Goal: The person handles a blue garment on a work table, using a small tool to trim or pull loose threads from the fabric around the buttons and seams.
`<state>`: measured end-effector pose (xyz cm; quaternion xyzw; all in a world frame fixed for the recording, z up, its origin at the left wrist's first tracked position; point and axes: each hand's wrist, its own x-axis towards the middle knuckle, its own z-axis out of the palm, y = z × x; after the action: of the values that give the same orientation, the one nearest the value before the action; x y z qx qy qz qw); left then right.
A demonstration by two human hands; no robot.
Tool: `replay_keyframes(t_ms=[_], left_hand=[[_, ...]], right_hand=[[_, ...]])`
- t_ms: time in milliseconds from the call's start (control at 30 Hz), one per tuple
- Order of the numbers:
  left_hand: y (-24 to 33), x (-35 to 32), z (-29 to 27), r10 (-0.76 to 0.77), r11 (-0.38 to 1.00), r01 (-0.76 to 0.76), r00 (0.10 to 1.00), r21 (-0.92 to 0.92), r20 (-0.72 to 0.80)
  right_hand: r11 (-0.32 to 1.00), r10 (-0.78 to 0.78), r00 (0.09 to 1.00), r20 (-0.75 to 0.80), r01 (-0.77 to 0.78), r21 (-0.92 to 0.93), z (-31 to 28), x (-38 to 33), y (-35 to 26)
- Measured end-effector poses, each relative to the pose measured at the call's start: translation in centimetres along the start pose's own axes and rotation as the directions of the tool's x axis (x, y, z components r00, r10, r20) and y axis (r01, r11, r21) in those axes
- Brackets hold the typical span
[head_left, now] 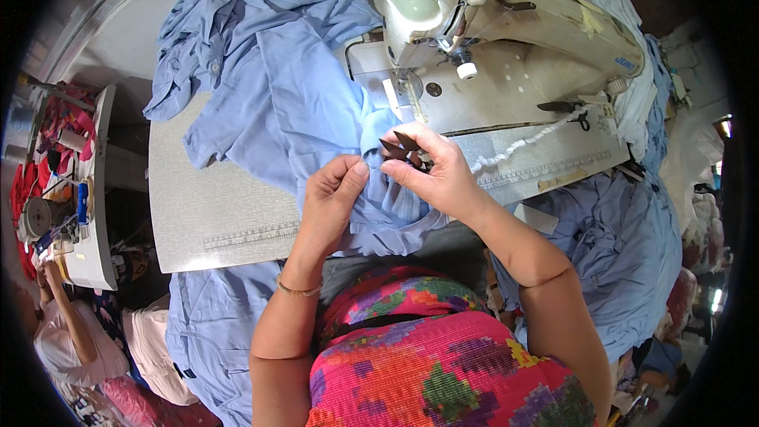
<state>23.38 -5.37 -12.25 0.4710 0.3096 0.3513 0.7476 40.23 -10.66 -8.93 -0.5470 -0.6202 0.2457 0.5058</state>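
Pressing thumb and forefinger of the left hand [332,188] together above the blue garment [273,103], bunched beneath both hands; clasping dark snips [393,150] in the right hand [445,171], just beside, handles mostly hidden; cannot tell whether pinching cloth or thread

Light-blue woven cloth garment [273,83], rumpled, its near part bunched at the left hand [335,188]; small dark-bladed snips [394,150], blades parted, in the right hand [436,174]
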Motion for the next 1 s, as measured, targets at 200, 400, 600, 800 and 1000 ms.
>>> replay_keyframes(t_ms=[200, 400, 600, 800, 1000], left_hand=[[0.8, -0.3, 0.4, 0.000, 0.999, -0.001, 1.000, 0.041, 0.023], [1.1, -0.3, 0.7, -0.024, 0.999, 0.024, 1.000, -0.025, 0.003], [0.7, -0.2, 0.3, -0.026, 1.000, 0.026, 1.000, -0.011, -0.013], [0.8, -0.3, 0.6, -0.030, 0.999, 0.031, 0.999, 0.014, -0.028], [0.6, -0.3, 0.7, -0.011, 1.000, 0.012, 1.000, 0.021, -0.029]], right_hand=[[0.969, 0.176, 0.982, 0.072, -0.186, 0.161, 0.8, 1.1, 0.1], [0.998, 0.021, 0.998, 0.065, -0.017, -0.058, -0.5, 1.1, 0.0], [0.811, -0.093, 0.972, 0.217, 0.200, -0.550, -1.7, -0.7, -2.1], [0.734, -0.114, 0.977, 0.181, 0.205, -0.648, -1.2, -1.2, -2.3], [0.681, -0.127, 0.972, 0.200, 0.232, -0.695, -1.1, -1.1, -2.6]])
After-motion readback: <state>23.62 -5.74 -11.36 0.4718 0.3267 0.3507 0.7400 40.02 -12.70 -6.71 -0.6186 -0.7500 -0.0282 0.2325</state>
